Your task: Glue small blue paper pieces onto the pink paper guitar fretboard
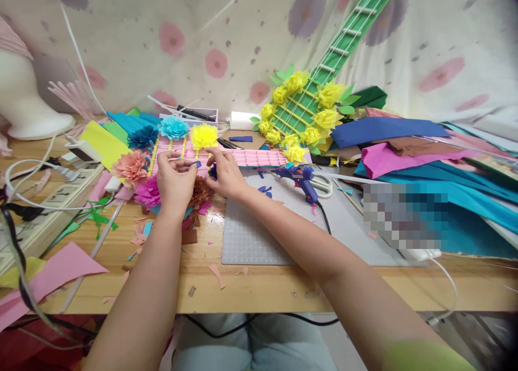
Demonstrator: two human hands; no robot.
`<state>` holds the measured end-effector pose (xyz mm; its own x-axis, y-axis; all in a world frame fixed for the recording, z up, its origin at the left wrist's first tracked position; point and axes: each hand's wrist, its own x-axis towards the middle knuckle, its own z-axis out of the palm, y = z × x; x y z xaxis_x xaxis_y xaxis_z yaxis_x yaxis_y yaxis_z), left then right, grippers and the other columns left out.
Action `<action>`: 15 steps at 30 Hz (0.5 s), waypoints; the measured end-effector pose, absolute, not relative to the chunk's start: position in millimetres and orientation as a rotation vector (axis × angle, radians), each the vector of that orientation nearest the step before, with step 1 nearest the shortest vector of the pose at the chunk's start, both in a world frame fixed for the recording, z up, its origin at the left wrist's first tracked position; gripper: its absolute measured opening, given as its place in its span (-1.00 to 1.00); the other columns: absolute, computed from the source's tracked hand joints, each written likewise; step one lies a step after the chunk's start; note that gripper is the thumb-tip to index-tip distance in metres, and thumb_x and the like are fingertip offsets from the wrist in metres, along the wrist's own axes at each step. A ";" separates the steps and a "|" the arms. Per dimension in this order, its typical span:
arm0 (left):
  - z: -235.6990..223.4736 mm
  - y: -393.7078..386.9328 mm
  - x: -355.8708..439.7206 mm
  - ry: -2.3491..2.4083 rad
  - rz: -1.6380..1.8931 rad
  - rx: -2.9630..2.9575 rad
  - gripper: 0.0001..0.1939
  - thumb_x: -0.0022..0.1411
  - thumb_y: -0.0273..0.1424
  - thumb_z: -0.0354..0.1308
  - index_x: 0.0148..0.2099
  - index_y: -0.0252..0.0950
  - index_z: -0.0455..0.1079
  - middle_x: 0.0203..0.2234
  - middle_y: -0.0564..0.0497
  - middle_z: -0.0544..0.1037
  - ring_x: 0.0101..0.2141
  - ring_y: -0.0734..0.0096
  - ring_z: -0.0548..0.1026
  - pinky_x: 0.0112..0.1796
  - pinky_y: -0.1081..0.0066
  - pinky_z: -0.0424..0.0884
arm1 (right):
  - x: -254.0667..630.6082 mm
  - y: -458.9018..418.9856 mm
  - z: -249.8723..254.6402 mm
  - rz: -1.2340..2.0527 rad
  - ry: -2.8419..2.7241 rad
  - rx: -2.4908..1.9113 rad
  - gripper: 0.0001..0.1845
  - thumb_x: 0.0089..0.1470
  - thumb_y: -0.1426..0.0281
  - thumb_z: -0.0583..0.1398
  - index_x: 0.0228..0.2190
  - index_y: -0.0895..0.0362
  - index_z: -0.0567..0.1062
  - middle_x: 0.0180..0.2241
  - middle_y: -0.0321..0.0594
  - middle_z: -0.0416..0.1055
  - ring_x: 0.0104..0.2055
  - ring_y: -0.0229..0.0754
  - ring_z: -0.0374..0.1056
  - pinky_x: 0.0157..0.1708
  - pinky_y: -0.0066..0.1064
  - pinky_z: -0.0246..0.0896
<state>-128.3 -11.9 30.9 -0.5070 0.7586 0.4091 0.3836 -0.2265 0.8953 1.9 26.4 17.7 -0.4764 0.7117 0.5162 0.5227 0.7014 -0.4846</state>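
Note:
A pink paper guitar [261,157] with yellow strips across its body lies on the table under both hands. Paper flowers ring the body: dark teal [142,137], light blue [173,127], yellow [204,136], salmon [131,167], magenta [148,193] and brown [201,191]. Between thumb and fingers, my left hand [176,181] pinches a small dark blue paper piece [197,164]. My right hand [227,171] has its fingers curled at a dark blue paper flower [212,170] on the guitar's near edge. That flower is partly hidden by the fingers.
A blue glue gun [301,182] and scissors [324,186] rest on the grey cutting mat [254,241]. Behind leans a green paper guitar [311,98] with yellow flowers. Coloured paper [388,132] piles up at right; a power strip [52,209] and cables lie left.

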 end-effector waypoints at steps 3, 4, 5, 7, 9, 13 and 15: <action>30.5 -11.7 -128.8 1.756 1.787 1.354 -0.60 -0.12 -0.53 0.22 -0.22 -0.21 0.14 -0.50 0.16 0.47 -0.47 0.52 0.48 -0.32 0.46 0.40 | -1.8 28.5 17.8 0.330 -2.201 -0.963 -0.34 -0.07 0.47 0.05 0.13 0.14 0.14 -0.17 -0.11 0.37 0.00 0.00 0.12 0.08 -0.14 0.00; 30.4 -11.8 -128.6 1.761 1.784 1.352 -0.60 -0.12 -0.53 0.22 -0.22 -0.21 0.14 -0.49 0.16 0.47 -0.47 0.52 0.48 -0.33 0.46 0.40 | -1.9 29.1 18.5 0.331 -2.214 -0.965 -0.34 -0.06 0.48 0.05 0.13 0.15 0.13 -0.17 -0.10 0.37 0.01 0.00 0.12 0.08 -0.13 0.01; 30.3 -12.1 -128.1 1.763 1.778 1.355 -0.59 -0.12 -0.53 0.22 -0.22 -0.21 0.14 -0.49 0.16 0.47 -0.47 0.52 0.48 -0.33 0.46 0.40 | -1.3 29.5 19.2 0.335 -2.226 -0.966 -0.34 -0.06 0.49 0.04 0.13 0.16 0.13 -0.17 -0.10 0.37 0.01 -0.01 0.12 0.08 -0.14 0.02; 30.0 -13.2 -126.1 1.764 1.757 1.375 -0.59 -0.13 -0.54 0.22 -0.22 -0.21 0.15 -0.49 0.16 0.47 -0.46 0.50 0.48 -0.33 0.45 0.39 | 2.0 29.9 20.7 0.356 -2.221 -0.972 -0.36 -0.06 0.51 0.02 0.12 0.16 0.14 -0.17 -0.11 0.37 0.01 -0.02 0.12 0.07 -0.15 0.03; 30.0 -14.9 -122.6 1.765 1.720 1.412 -0.58 -0.13 -0.54 0.22 -0.20 -0.19 0.15 -0.50 0.16 0.47 -0.45 0.47 0.49 -0.32 0.43 0.38 | 7.1 30.0 21.4 0.391 -2.180 -0.972 -0.37 -0.08 0.52 0.02 0.09 0.15 0.16 -0.18 -0.13 0.38 0.01 -0.04 0.14 0.07 -0.17 0.03; 30.3 -18.6 -114.7 1.806 1.623 1.486 -0.54 -0.13 -0.54 0.20 -0.16 -0.17 0.15 -0.48 0.14 0.48 -0.45 0.44 0.47 -0.29 0.39 0.37 | 15.9 30.3 19.9 0.477 -2.082 -0.970 -0.38 -0.12 0.54 0.03 0.06 0.14 0.18 -0.22 -0.16 0.40 -0.01 -0.05 0.16 0.06 -0.18 0.03; 30.0 -19.0 -112.3 1.851 1.583 1.508 -0.53 -0.14 -0.55 0.20 -0.15 -0.17 0.14 -0.46 0.13 0.48 -0.45 0.43 0.46 -0.25 0.36 0.36 | 17.4 31.1 18.0 0.519 -2.045 -0.985 -0.39 -0.13 0.54 0.03 0.04 0.13 0.18 -0.23 -0.17 0.41 -0.02 -0.04 0.17 0.05 -0.16 0.03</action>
<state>-112.3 -19.0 30.0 -0.4182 0.8186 0.3937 0.5161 -0.1425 0.8446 17.4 31.1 18.0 -0.3850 0.7890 0.4788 0.4648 0.6140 -0.6379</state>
